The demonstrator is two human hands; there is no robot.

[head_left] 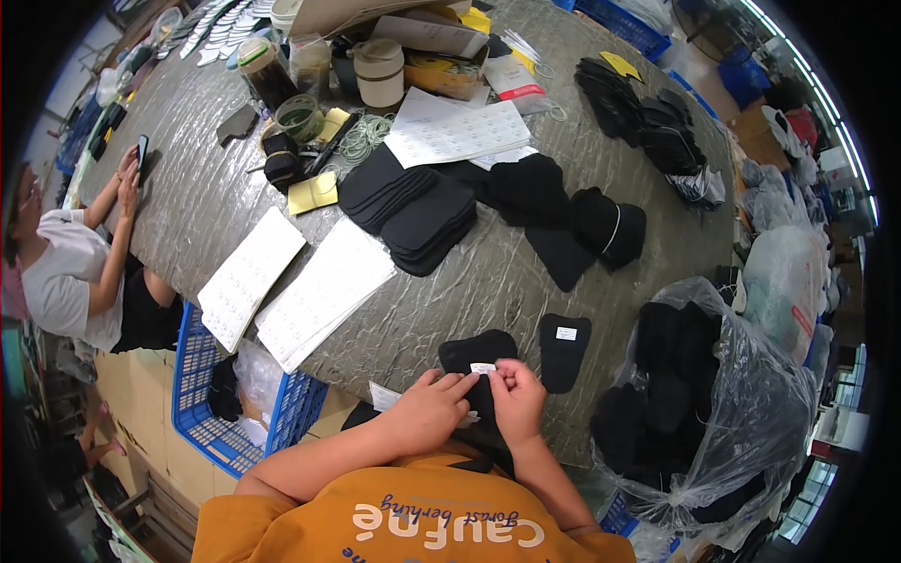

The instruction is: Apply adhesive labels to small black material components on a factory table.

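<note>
Both hands met over one black pad (479,347) near the table (422,305) edge in the head view. Thumb and finger of the right hand (519,399) pinched one white label (482,368); the left hand (430,413) lay with fingers extended beside it, though whether it gripped anything could not be told. The label looked light, thin and easily creased, best taken by a corner; the pad seemed soft, best steadied at its rim. One labelled pad (563,366) lay to the right, two sheet stacks (251,277) to the left.
</note>
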